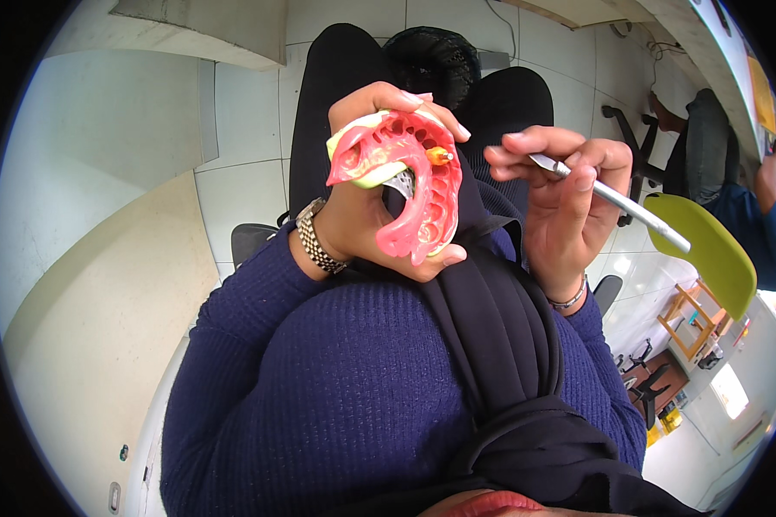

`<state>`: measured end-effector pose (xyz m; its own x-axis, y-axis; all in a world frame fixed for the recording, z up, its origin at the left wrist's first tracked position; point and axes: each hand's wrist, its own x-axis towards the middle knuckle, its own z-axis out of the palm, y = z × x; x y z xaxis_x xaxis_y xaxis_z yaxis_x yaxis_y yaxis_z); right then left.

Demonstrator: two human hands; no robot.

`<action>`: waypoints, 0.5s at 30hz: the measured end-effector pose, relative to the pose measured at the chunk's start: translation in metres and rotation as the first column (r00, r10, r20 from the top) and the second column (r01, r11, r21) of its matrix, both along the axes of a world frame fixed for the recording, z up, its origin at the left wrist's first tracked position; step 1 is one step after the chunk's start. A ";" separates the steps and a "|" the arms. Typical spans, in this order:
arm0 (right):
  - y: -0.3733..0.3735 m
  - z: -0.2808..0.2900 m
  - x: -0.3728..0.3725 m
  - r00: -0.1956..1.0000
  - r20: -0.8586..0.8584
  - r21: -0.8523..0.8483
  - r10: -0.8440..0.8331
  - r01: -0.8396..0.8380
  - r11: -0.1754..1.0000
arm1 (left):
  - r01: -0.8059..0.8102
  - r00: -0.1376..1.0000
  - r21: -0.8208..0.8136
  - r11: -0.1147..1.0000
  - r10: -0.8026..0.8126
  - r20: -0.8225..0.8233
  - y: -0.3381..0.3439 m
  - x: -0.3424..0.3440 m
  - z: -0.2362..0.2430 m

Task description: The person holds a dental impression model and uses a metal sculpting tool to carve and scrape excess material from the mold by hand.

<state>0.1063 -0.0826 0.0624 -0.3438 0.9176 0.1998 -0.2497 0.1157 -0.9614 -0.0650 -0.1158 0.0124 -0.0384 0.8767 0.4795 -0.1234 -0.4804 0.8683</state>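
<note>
I see the left hand [366, 215] clamped around one pink denture model [405, 177], the right hand [560, 202] beside it pinching one metal tool [612, 200].

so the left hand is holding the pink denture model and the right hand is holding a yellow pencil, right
Not quite. The left hand does hold the pink denture model, but the right hand holds a slim silver metal instrument, not a yellow pencil. The head view shows it pinched between the fingers, tip toward the model.
</note>
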 end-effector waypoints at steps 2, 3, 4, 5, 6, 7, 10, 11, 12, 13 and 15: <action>-0.002 -0.001 -0.005 0.998 -0.027 -0.094 -0.054 0.051 0.994 | -0.007 1.000 -0.023 1.000 0.007 0.028 0.000 0.001 0.000; -0.003 -0.002 -0.007 0.996 -0.039 -0.141 -0.082 0.076 0.987 | -0.002 1.000 -0.009 1.000 0.002 0.013 0.002 0.000 -0.002; -0.001 -0.005 -0.005 0.998 -0.014 -0.113 -0.060 0.058 0.992 | 0.000 1.000 -0.010 1.000 0.000 -0.009 0.002 -0.001 -0.004; 0.000 -0.006 -0.005 0.997 0.012 -0.082 -0.071 0.072 0.994 | 0.001 0.999 -0.012 1.000 -0.002 -0.032 0.002 -0.003 -0.005; 0.001 -0.007 -0.005 0.996 0.037 -0.050 -0.082 0.084 0.995 | -0.001 0.998 -0.028 1.000 0.000 -0.062 0.000 -0.005 -0.007; 0.001 -0.008 -0.004 0.994 0.062 -0.018 -0.095 0.096 0.995 | -0.001 0.999 -0.089 0.996 -0.003 -0.039 -0.003 -0.005 -0.007; 0.004 -0.012 0.002 0.999 -0.013 0.011 -0.036 0.036 0.999 | 0.030 0.992 -0.314 0.949 0.009 0.123 -0.013 -0.004 -0.005; 0.005 -0.012 0.003 0.999 -0.043 0.025 -0.024 0.026 0.999 | 0.057 0.982 -0.371 0.927 0.015 0.186 -0.014 -0.004 -0.004; 0.005 -0.012 0.002 0.998 -0.062 0.071 -0.001 0.005 0.997 | 0.086 0.972 -0.391 0.916 0.009 0.235 -0.012 -0.004 -0.003; 0.005 -0.011 0.002 0.997 -0.079 0.118 0.024 -0.014 0.993 | 0.084 0.969 -0.393 0.916 0.016 0.246 -0.010 -0.003 -0.003; 0.007 -0.011 0.000 0.998 -0.035 0.254 0.059 -0.048 0.966 | 0.077 0.963 -0.399 0.914 0.036 0.266 -0.008 -0.001 -0.002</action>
